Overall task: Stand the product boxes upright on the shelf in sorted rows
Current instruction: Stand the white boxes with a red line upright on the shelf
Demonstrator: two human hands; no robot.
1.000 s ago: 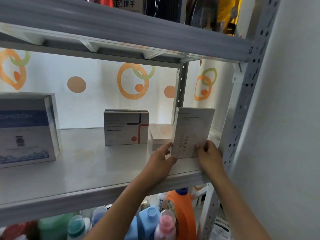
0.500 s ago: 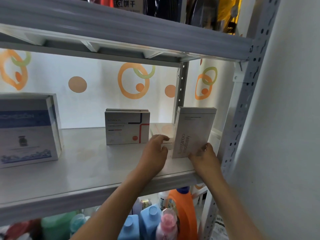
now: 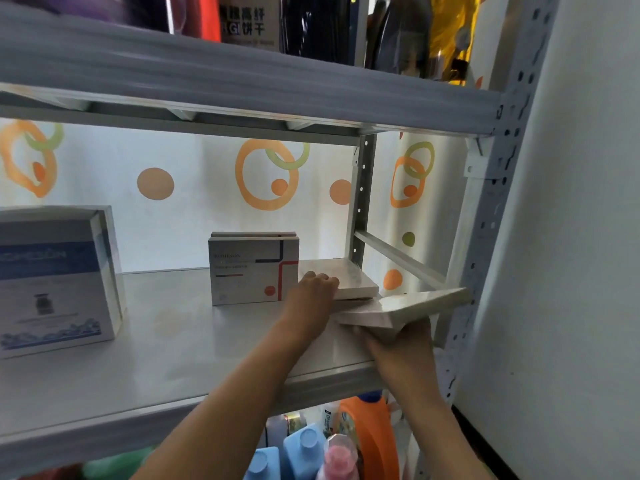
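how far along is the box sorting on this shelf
Done: a blue-and-white box at the left and a row of red-lined boxes mid-shelf stand upright. In hand: the right hand holds a pale box tilted nearly flat, while the left hand rests on a flat-lying box. Left: both pale boxes need standing up.

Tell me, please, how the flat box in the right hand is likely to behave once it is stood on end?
The flat box looks thin with a narrow edge, so upright it would probably tip easily. The right hand supports it alone from beneath, suggesting it is light. It keeps straight edges while tilted, so likely stiff card.
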